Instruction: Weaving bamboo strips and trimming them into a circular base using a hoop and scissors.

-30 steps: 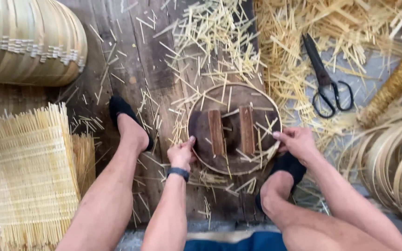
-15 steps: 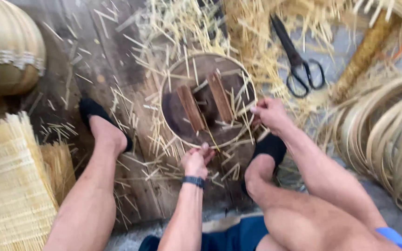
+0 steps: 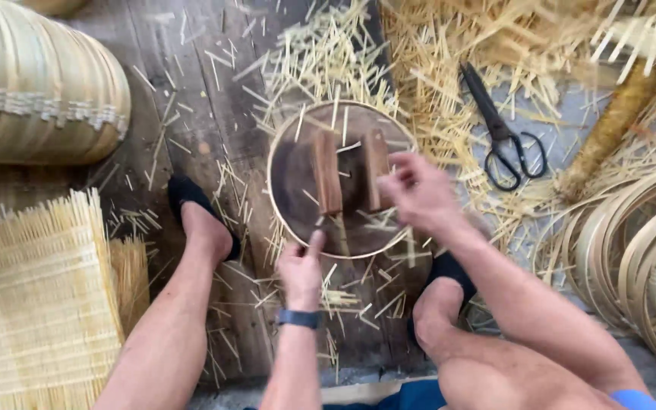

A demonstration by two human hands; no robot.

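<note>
Sitting over a dark wooden plank floor (image 3: 184,99) littered with pale bamboo splinters, I have a round bamboo hoop frame with a dark base and two upright brown wooden blocks (image 3: 341,181) lying between my feet. My left hand (image 3: 302,267) rests at the near rim of that frame, fingers curled and thumb up against the edge, pinching something too small to make out. My right hand (image 3: 420,191) hovers over the frame's right side beside the blocks, blurred, fingers loosely bent; I cannot tell whether it holds anything. Black scissors (image 3: 504,135) lie well apart on the right. A woven bamboo mat (image 3: 36,296) lies to my left, stacked bamboo hoops (image 3: 647,258) to my right.
</note>
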